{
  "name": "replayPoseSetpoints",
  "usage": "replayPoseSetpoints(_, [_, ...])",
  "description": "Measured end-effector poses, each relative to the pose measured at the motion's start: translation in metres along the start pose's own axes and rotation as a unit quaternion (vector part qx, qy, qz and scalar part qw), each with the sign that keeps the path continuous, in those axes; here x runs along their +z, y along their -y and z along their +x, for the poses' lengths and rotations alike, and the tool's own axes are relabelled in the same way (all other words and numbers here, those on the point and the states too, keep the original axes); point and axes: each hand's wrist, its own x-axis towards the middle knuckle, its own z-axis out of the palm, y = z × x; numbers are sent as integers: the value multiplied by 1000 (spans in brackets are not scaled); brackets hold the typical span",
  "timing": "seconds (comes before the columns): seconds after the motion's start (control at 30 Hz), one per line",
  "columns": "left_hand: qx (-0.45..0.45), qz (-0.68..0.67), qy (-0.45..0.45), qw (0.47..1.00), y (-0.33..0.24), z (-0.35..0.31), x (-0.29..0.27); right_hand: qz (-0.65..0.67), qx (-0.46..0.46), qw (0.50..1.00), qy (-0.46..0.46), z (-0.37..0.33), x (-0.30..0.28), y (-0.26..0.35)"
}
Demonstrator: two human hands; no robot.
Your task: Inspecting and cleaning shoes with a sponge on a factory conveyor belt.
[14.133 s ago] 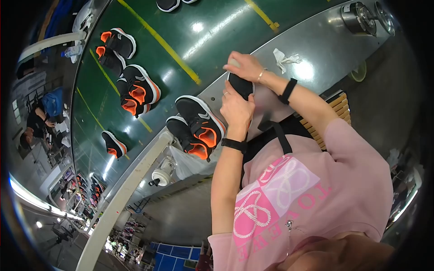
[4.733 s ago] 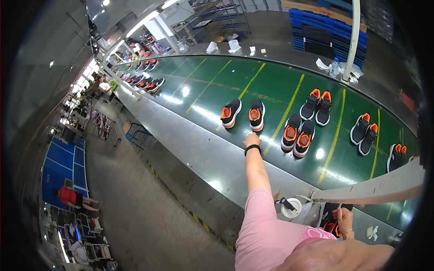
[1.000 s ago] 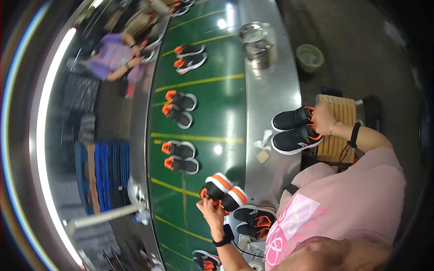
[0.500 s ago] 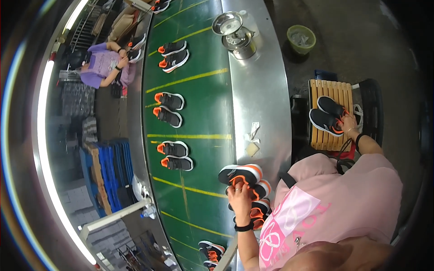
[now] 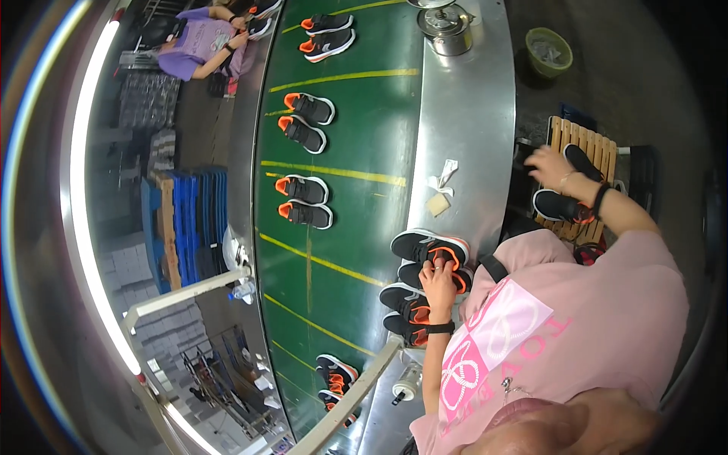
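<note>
Black sneakers with orange lining and white soles lie about. My left hand (image 5: 437, 282) is closed at the orange-lined opening of a black sneaker (image 5: 431, 246) on the metal counter's near edge. Right beside it sits a second sneaker (image 5: 410, 274), partly covered by my fingers. Another pair (image 5: 406, 299) lies next to my wrist. My right hand (image 5: 549, 167) is raised with its fingers apart and nothing in them, between the counter and a slatted wooden stool (image 5: 562, 136). On the stool are two black sneakers (image 5: 557, 205), one partly behind my forearm.
Pairs of sneakers (image 5: 304, 200) stand on the green conveyor belt (image 5: 349, 227) with yellow lines. A sponge (image 5: 437, 204), a crumpled white cloth (image 5: 446, 176) and a metal pot (image 5: 445, 30) are on the counter. A white post (image 5: 364, 383) crosses below. Across the belt, a co-worker (image 5: 202, 47) handles a shoe.
My right hand has let go of the sneakers on the stool and moved left toward the counter. My left hand stays at the counter sneakers, and the view has shifted.
</note>
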Motion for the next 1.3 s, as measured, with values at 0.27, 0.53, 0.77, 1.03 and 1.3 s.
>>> replayPoseSetpoints(0.27, [-29, -16, -9, 999, -5, -2, 5, -69, -310, 945, 82, 86, 90, 183])
replayPoseSetpoints(0.53, [-38, 3, -38, 999, -8, -5, 5, -92, -304, 941, 118, 128, 105, 110])
replayPoseSetpoints(0.77, [3, -3, -61, 998, 0, 28, -11, -98, -160, 979, -78, 139, 80, 55])
replayPoseSetpoints(1.03, [-159, -123, -206, 958, -33, 2, 10, 256, -228, 915, 212, 65, 120, 158])
replayPoseSetpoints(1.3, [-388, -504, -152, 757, 3, -46, 92, 163, -83, 942, 283, 76, 121, 202])
